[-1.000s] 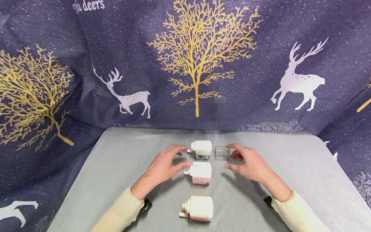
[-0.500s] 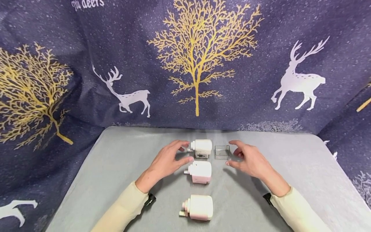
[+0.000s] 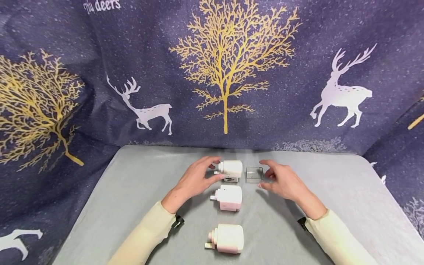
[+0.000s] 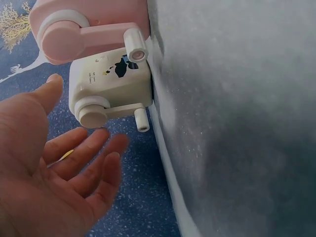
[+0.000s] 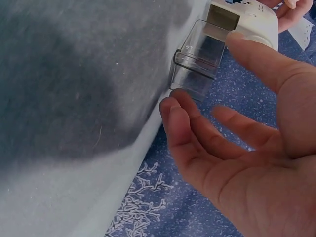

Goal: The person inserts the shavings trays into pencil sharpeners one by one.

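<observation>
A white crank pencil sharpener (image 3: 233,167) stands at the back of the table, its crank (image 4: 123,109) facing left. My left hand (image 3: 196,178) curves loosely around that crank side, with the fingers behind and the thumb in front. In the left wrist view the palm faces the sharpener with nothing in it. A clear shavings drawer (image 5: 197,59) lies on the table to the right, out of the sharpener's body, whose open slot (image 5: 223,18) shows in the right wrist view. My right hand (image 3: 283,181) hovers at the drawer's right end, fingers and thumb spread around it.
A pink pencil sharpener (image 3: 230,197) stands just in front of the white one, near my left thumb. Another pale pink and cream sharpener (image 3: 230,238) stands closer to the front. A dark blue cloth (image 3: 205,121) with deer and trees hangs behind the grey table (image 3: 149,173).
My left hand has moved right and away from me, from beside the pink sharpener's front to around the white one's crank. My right hand has shifted slightly; the sharpeners and drawer stay in place.
</observation>
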The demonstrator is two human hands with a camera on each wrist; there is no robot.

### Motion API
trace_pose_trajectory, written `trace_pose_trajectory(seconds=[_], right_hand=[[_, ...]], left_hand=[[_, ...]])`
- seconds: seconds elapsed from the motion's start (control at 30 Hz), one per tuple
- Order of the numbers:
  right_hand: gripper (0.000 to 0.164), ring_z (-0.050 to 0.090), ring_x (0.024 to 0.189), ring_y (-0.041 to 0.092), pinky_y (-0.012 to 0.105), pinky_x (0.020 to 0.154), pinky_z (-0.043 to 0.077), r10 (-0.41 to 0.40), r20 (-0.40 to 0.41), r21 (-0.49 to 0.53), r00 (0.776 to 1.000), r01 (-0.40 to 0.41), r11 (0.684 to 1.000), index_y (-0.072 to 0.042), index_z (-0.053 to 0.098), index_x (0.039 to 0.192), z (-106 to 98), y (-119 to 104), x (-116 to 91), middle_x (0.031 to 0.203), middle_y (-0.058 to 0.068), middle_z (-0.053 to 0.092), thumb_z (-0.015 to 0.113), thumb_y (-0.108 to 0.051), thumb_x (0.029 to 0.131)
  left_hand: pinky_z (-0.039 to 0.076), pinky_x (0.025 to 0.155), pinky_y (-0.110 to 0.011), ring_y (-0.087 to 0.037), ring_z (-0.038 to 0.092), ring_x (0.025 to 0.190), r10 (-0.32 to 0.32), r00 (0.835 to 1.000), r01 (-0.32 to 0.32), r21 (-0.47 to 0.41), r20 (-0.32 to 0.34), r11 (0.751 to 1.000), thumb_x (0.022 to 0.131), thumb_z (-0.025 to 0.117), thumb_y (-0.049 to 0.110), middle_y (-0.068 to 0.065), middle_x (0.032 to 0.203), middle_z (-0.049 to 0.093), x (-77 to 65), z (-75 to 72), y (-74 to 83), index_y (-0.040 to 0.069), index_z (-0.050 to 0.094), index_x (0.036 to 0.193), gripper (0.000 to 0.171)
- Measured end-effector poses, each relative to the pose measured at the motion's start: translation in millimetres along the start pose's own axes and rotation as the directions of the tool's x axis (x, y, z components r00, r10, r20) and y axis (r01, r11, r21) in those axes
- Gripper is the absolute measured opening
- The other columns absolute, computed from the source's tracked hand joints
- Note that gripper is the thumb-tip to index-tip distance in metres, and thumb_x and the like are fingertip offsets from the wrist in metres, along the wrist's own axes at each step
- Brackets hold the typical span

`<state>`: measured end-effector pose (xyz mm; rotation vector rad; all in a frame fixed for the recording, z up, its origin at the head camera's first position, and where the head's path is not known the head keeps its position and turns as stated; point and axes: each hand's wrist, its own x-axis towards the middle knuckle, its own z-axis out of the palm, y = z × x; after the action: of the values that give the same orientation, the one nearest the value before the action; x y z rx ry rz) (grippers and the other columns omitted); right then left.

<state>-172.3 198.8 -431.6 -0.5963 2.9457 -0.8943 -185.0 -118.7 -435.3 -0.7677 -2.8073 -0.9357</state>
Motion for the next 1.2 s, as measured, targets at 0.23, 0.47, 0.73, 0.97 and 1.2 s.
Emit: trace_pose_trajectory(seconds=[0.23,0.47,0.73,0.97,1.2], right_hand=[[0.073,0.067,0.086,0.021,0.043,0.079,0.055,0.036,0.037,0.041,0.999,-0.037,0.998,-0.007,0.052,0.137,2,2,1,0.094,0.005,0.071,0.084,-0.022,0.073],[0.070,0.067,0.084,0.022,0.041,0.078,0.056,0.013,0.037,0.047,0.999,-0.014,0.999,-0.004,0.054,0.134,2,4,2,0.092,0.006,0.071,0.084,-0.018,0.073],[0.059,0.067,0.081,0.018,0.038,0.077,0.056,-0.009,0.040,0.050,0.999,0.007,0.999,-0.004,0.059,0.128,2,6,5,0.089,0.003,0.071,0.082,-0.014,0.074],[0.053,0.066,0.077,0.011,0.037,0.076,0.056,-0.012,0.033,0.046,0.999,0.010,0.999,-0.004,0.061,0.124,2,5,5,0.085,0.000,0.071,0.080,-0.011,0.076],[0.050,0.066,0.077,0.010,0.036,0.075,0.056,-0.007,0.034,0.042,0.999,0.006,0.999,-0.005,0.062,0.122,3,7,7,0.085,-0.001,0.071,0.080,-0.010,0.076]], left_hand=[[0.048,0.089,-0.036,-0.010,0.055,0.109,-0.010,1.000,0.010,-0.010,0.016,1.000,0.090,0.061,0.054,0.009,0.131,0.055,6.3,3.7,-2.3,0.023,0.050,0.144,0.063],[0.048,0.091,-0.037,-0.011,0.056,0.108,0.006,1.000,-0.005,-0.009,0.022,1.000,0.091,0.060,0.054,0.008,0.134,0.054,11.8,6.6,-4.8,0.025,0.049,0.144,0.061],[0.048,0.092,-0.038,-0.010,0.056,0.106,0.039,0.999,-0.038,-0.035,0.036,0.999,0.093,0.060,0.050,0.009,0.132,0.055,16.0,7.1,-5.5,0.023,0.054,0.140,0.055],[0.048,0.091,-0.037,-0.009,0.057,0.105,0.049,0.998,-0.048,-0.048,0.035,0.998,0.092,0.061,0.048,0.011,0.130,0.056,16.9,6.6,-4.2,0.026,0.056,0.137,0.050],[0.049,0.089,-0.037,-0.008,0.057,0.104,0.053,0.998,-0.051,-0.042,0.039,0.998,0.092,0.061,0.048,0.012,0.129,0.056,18.0,7.3,-5.9,0.024,0.057,0.137,0.050]])
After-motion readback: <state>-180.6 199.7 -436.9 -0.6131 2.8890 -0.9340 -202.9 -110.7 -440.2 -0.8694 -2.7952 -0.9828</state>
